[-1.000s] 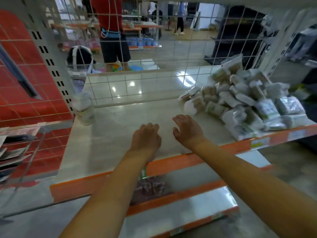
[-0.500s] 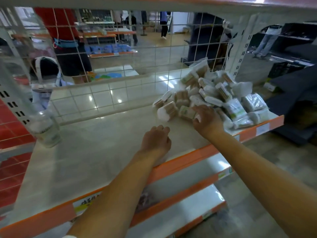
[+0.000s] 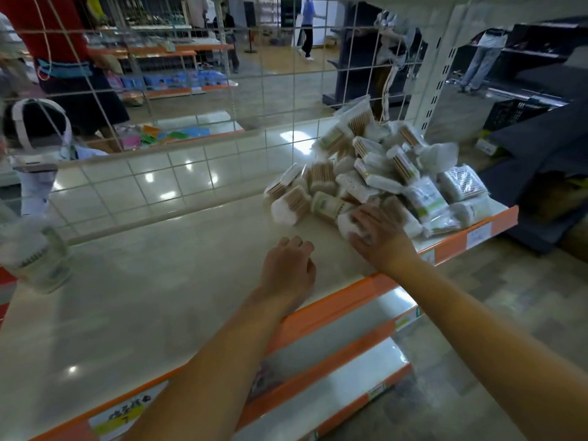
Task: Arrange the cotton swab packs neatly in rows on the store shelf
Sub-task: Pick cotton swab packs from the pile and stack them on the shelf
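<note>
The right hand curls its fingers over a cotton swab pack at the near left edge of the heap of packs, which fills the far right of the shelf. The left hand, fingers loosely curled and holding nothing, rests on bare shelf just left of it. One pack stands apart at far left.

Glossy cream shelf, clear crinkled plastic on the cotton swab packs, white wire mesh.
</note>
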Motion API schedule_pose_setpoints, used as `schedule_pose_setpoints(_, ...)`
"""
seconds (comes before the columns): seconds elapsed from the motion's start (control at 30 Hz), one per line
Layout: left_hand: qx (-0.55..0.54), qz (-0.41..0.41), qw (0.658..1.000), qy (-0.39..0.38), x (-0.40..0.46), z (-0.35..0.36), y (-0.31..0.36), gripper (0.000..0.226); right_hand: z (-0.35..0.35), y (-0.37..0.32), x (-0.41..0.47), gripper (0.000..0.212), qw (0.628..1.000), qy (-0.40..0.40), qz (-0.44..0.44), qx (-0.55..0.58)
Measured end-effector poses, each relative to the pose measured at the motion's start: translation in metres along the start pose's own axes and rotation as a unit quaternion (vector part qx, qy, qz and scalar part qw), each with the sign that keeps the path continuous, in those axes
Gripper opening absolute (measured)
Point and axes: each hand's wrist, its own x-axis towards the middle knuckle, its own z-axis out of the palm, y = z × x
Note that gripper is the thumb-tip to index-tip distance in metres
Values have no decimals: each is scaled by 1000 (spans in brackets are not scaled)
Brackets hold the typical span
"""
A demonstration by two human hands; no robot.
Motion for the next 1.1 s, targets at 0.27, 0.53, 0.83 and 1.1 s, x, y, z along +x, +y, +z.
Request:
schedule_pose_setpoints(0.27,-2,13,1000,-10,1,1,-5,33,14,4,6,50,999,-40,9,-35)
schedule_pose_setpoints(0.53,-47,0,999,-25,-8,-5,-14,34,-2,-6,6,40,999,1,-25,27)
schedule_pose_setpoints(0.83,-186,-66,978,-61,-45,-34,-23,51,-32,-62,0,41,889,-77,91,442)
schedule_pose_setpoints(1.1,-306,-113,945,15,-88,-58,-48,85,-12,-122,-10,26,795,-142,101,582)
